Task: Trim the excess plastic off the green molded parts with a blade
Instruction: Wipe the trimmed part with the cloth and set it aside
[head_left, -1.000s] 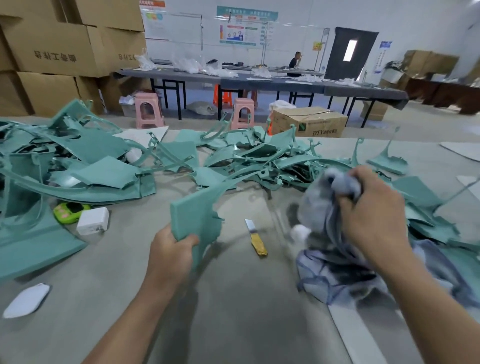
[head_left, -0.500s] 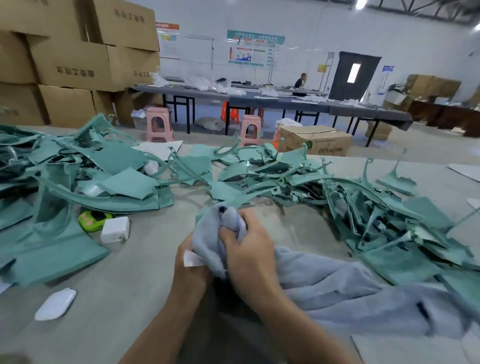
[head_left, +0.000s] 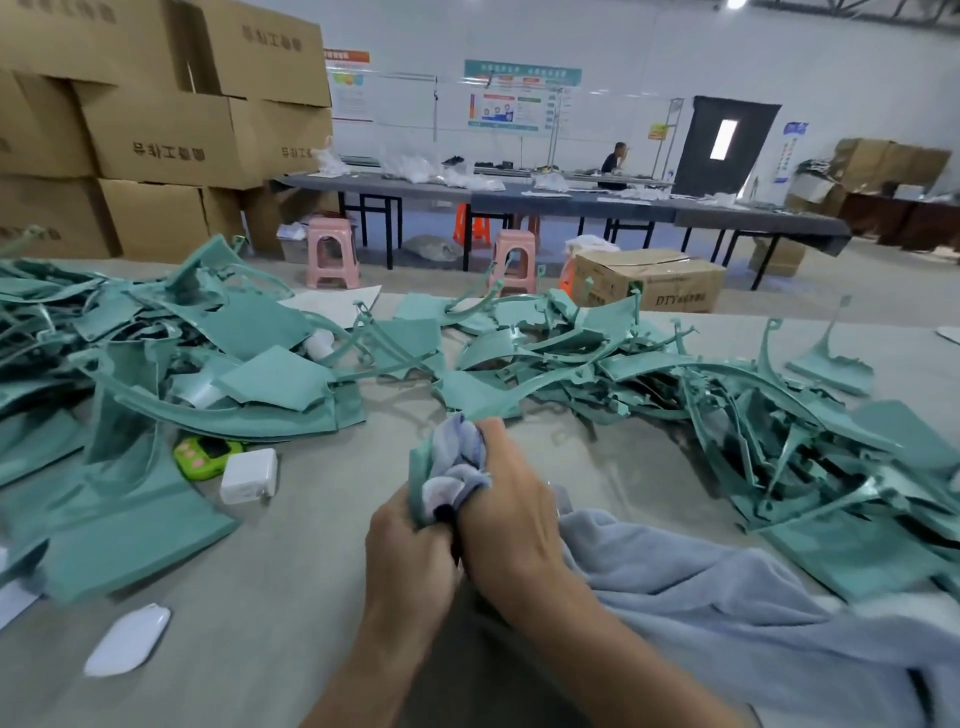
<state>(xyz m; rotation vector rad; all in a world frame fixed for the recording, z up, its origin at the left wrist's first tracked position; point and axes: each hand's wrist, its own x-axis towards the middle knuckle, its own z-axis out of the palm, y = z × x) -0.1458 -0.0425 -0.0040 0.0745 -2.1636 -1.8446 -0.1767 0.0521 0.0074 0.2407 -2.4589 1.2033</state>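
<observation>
The gray cloth (head_left: 727, 597) covers most of the gripped green part (head_left: 416, 475).

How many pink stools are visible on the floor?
2. One pink stool stands near the stacked boxes; the second stool stands beside the single box. More could be hidden behind the green parts.

This is a factory workshop hall. Cardboard cartons (head_left: 171, 140) are stacked high at one side, and long dark work tables (head_left: 571, 200) with pink plastic stools (head_left: 332, 252) cross the concrete floor (head_left: 857, 288). Notice boards (head_left: 522, 98) hang on the white wall (head_left: 649, 47). Heaps of green molded parts (head_left: 727, 415) cover the grey surface (head_left: 291, 597).
</observation>
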